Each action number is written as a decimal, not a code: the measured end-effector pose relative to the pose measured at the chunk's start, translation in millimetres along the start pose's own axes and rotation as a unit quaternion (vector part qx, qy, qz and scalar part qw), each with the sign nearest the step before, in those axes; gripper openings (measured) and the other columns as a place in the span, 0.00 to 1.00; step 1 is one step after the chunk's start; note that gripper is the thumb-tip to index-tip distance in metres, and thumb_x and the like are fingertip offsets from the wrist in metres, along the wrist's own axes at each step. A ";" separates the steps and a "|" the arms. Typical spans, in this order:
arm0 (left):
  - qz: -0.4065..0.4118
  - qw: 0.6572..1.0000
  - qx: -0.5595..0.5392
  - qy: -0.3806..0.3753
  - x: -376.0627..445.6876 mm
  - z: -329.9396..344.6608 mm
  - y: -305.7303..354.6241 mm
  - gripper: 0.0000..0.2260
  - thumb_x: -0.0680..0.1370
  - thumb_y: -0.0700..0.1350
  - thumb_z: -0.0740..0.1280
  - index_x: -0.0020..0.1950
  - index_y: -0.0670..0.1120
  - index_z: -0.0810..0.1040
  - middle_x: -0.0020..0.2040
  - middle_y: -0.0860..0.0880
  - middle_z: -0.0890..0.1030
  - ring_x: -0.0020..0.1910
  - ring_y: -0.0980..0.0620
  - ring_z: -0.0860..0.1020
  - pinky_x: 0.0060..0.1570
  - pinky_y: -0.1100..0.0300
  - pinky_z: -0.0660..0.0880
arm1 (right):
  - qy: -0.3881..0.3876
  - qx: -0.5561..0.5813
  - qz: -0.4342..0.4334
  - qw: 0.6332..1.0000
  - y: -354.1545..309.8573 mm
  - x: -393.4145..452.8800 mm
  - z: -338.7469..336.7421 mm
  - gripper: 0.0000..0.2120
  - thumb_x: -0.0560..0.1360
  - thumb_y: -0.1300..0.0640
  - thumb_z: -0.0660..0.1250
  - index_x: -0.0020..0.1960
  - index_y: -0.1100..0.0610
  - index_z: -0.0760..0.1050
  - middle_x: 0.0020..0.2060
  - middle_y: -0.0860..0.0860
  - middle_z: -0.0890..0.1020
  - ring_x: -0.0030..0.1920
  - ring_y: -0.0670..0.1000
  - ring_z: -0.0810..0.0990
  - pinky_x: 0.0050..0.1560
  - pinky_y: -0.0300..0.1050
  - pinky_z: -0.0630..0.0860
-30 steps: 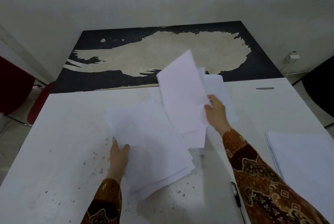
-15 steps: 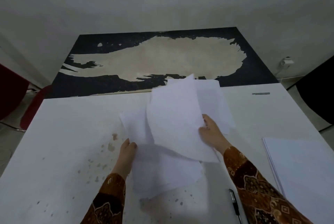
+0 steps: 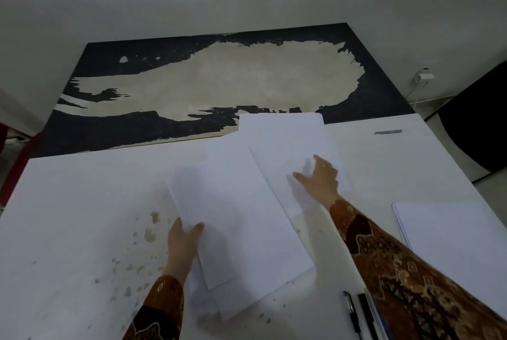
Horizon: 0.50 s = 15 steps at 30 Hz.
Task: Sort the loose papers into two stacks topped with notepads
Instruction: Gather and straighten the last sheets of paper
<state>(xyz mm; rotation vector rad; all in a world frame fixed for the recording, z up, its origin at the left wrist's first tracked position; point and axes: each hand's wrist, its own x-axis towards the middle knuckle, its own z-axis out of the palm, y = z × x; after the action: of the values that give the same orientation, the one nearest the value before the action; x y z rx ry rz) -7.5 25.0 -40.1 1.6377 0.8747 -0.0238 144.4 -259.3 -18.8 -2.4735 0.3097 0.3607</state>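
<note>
Papers (image 3: 241, 219) under left hand (image 3: 183, 241) and right hand (image 3: 318, 179).

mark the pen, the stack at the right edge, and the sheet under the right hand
pen (image 3: 352, 315): head view, on the barrel's middle.
right-edge stack (image 3: 450, 232): head view, on the bare top sheet.
sheet under the right hand (image 3: 285, 142): head view, on its far part, clear of the hand.

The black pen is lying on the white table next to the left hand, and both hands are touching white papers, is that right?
Not quite. The head view shows the black pen lying on the white table near the right sleeve, not beside the left hand. The rest holds: the left hand grips the near pile of white papers, and the right hand rests open on the far white sheets.
</note>
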 end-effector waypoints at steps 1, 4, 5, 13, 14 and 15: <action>0.006 1.000 0.004 -0.001 1.3 0.2 -1.1 0.16 0.76 0.40 0.67 0.63 0.39 0.74 0.56 0.41 0.79 0.51 0.42 0.77 0.51 0.51 0.75 | 0.013 -0.002 0.042 0.999 2.2 9.9 -6.6 0.44 0.71 0.38 0.67 0.77 0.54 0.49 0.74 0.58 0.57 0.74 0.60 0.54 0.70 0.60 0.57; 0.028 0.999 0.015 -0.003 1.5 -1.0 -3.6 0.16 0.76 0.40 0.68 0.64 0.38 0.74 0.57 0.41 0.79 0.54 0.40 0.78 0.54 0.47 0.76 | 0.007 -0.089 0.089 0.992 3.9 23.8 -9.5 0.48 0.70 0.34 0.65 0.77 0.54 0.44 0.72 0.59 0.60 0.72 0.61 0.58 0.67 0.60 0.61; 0.036 0.999 0.017 -0.003 1.4 -1.5 -5.0 0.17 0.76 0.40 0.68 0.64 0.39 0.74 0.57 0.42 0.79 0.54 0.41 0.78 0.54 0.48 0.75 | 0.008 -0.124 0.085 0.989 3.5 24.5 -5.8 0.48 0.70 0.34 0.65 0.77 0.54 0.44 0.71 0.60 0.61 0.70 0.62 0.60 0.65 0.59 0.62; 0.042 0.999 -0.008 -0.019 1.2 -4.0 -8.9 0.19 0.76 0.41 0.68 0.66 0.41 0.73 0.59 0.44 0.79 0.55 0.43 0.78 0.57 0.47 0.75 | 0.050 0.116 0.124 0.984 13.8 37.0 -13.1 0.35 0.69 0.58 0.74 0.70 0.60 0.60 0.63 0.62 0.70 0.63 0.63 0.72 0.57 0.53 0.73; 0.042 0.999 -0.012 -0.021 1.1 -4.9 -9.2 0.19 0.76 0.42 0.69 0.66 0.41 0.73 0.59 0.44 0.79 0.55 0.43 0.78 0.58 0.46 0.75 | 0.053 0.135 0.117 0.983 17.8 36.5 -13.4 0.25 0.70 0.60 0.73 0.63 0.64 0.68 0.59 0.62 0.75 0.59 0.62 0.76 0.51 0.49 0.75; 0.042 0.999 -0.015 -0.024 1.3 -5.0 -9.6 0.19 0.76 0.42 0.69 0.66 0.41 0.73 0.60 0.44 0.79 0.55 0.43 0.78 0.59 0.45 0.75 | 0.059 0.141 0.105 0.983 21.9 34.8 -13.4 0.17 0.70 0.61 0.73 0.55 0.65 0.73 0.53 0.61 0.79 0.53 0.61 0.79 0.45 0.45 0.74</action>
<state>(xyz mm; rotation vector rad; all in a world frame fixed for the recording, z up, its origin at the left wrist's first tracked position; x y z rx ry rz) -14.1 29.9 -47.3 1.6388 0.7665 0.0084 172.8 -289.3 -31.6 -2.1926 0.6293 0.2384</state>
